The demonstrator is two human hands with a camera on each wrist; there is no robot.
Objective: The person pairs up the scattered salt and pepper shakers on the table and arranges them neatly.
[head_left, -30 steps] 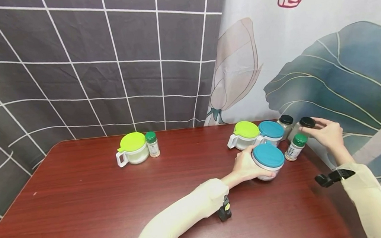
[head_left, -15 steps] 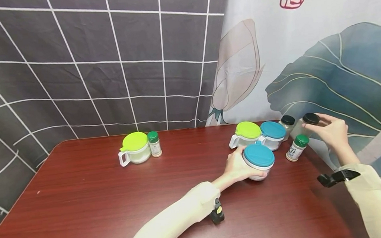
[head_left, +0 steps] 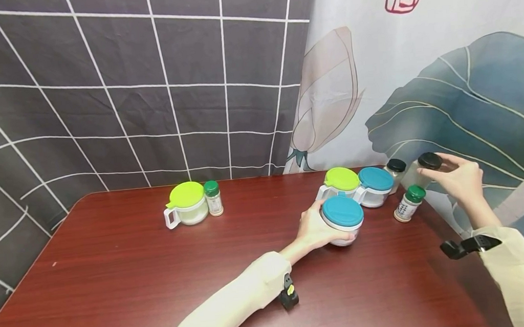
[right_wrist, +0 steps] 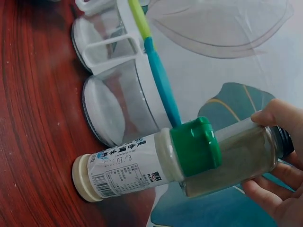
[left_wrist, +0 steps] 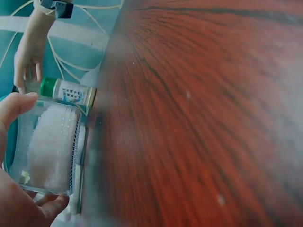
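My left hand (head_left: 315, 229) grips a blue-lidded seasoning jar (head_left: 341, 211) around its side; the left wrist view shows white grains through the clear wall (left_wrist: 52, 146). At the right, my right hand (head_left: 466, 180) holds a black-capped bottle (head_left: 429, 161) near its top, thumb on one side and fingers on the other. Brownish powder fills that bottle's clear body (right_wrist: 236, 156), which is tilted in the right wrist view. Standing just before it is a green-capped seasoning bottle (head_left: 408, 206) with a printed label. Whether the blue-lidded jar touches the table, I cannot tell.
Behind the held jar stand a lime-lidded jar (head_left: 342, 179), another blue-lidded jar (head_left: 376, 179) and a second black-capped bottle (head_left: 395, 166). Farther left on the red-brown table (head_left: 160, 279) are a lime-lidded jar (head_left: 187, 196) and a green-capped bottle (head_left: 213, 200). A patterned curtain (head_left: 193, 107) hangs behind.
My left hand has moved left with the blue-lidded jar, away from the green-capped bottle. The right hand and the black-capped bottle have shifted slightly right and up.
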